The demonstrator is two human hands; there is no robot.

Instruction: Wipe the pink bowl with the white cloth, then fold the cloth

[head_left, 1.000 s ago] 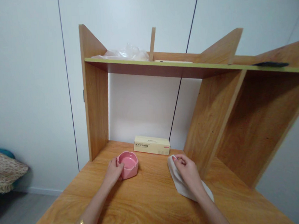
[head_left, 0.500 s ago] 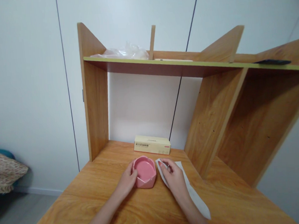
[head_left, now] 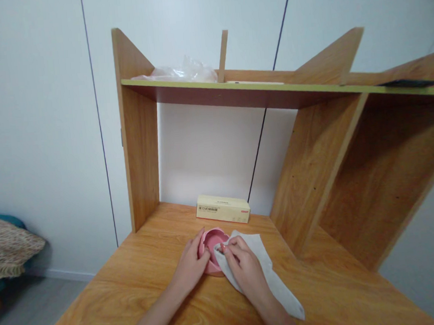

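Note:
A pink ashtray-like dish [head_left: 210, 239] with an angular outside and notched rim stands on the wooden desk. My left hand [head_left: 193, 259] grips its left side, the thumb over the rim and the fingers around the outer wall. My right hand [head_left: 243, 260] pinches a white cloth or paper wipe [head_left: 259, 247] and presses its gathered edge at the right side of the dish, over the rim. The rest of the wipe trails under and beside my right wrist onto the desk. My right fingers cover part of the dish's inside.
Behind the dish lies a cream cardboard box [head_left: 222, 209] with printed lettering. A wooden shelf unit [head_left: 141, 153] rises at the back, its upright panel [head_left: 315, 174] on the right. On the upper shelf are a clear plastic bag [head_left: 187, 70] and a dark flat object [head_left: 408, 83].
My right hand has moved left with the wipe, from beside the dish onto its rim. The dish has shifted slightly right and tilted a little, still held by my left hand.

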